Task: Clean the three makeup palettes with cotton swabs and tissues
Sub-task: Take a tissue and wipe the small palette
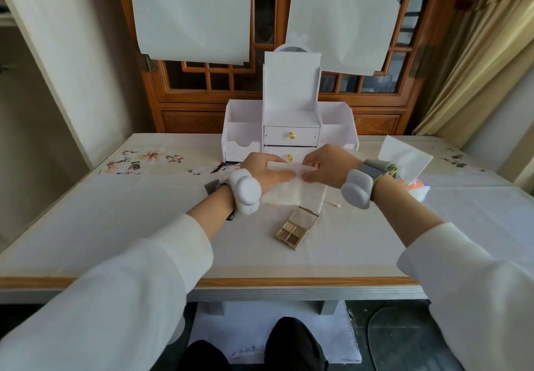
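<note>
Hands first: left hand [261, 169] and right hand [323, 165] meet over centre of table [115, 226], both pinching the same white tissue [294, 193]. Left thumb + fingers grip its upper left edge; right fingers [313, 178] nip the upper right edge, w/ a fold of the sheet between the two hands. Rest of tissue hangs/lies toward the person, lower edge on or just above the cloth, can't tell which. Each wrist carries a pale grey wrist device [245, 193] on a strap; white sleeves pushed back on forearms.

Just below tissue, an open makeup palette [296, 227] lies flat on table, gold-tan case, four pans in a square, lid laid open toward the tissue. Only this one palette seen. Cotton swab [332, 204] lies on cloth just right of tissue's lower corner, near palette lid, touching neither as far as visible.

Right of right wrist, tissue pack [416, 188] w/ a sheet [404, 156] sticking up from it, partly hidden by the arm.

Behind hands, white desk organiser [290, 128]: side bins, two small drawers w/ gold knobs, tall back panel, a round mirror top peeking above. Lower drawer partly hidden by hands.

Tablecloth pale w/ floral print along far edge. Behind: carved wooden doors w/ white paper sheets [190, 15] taped on.
</note>
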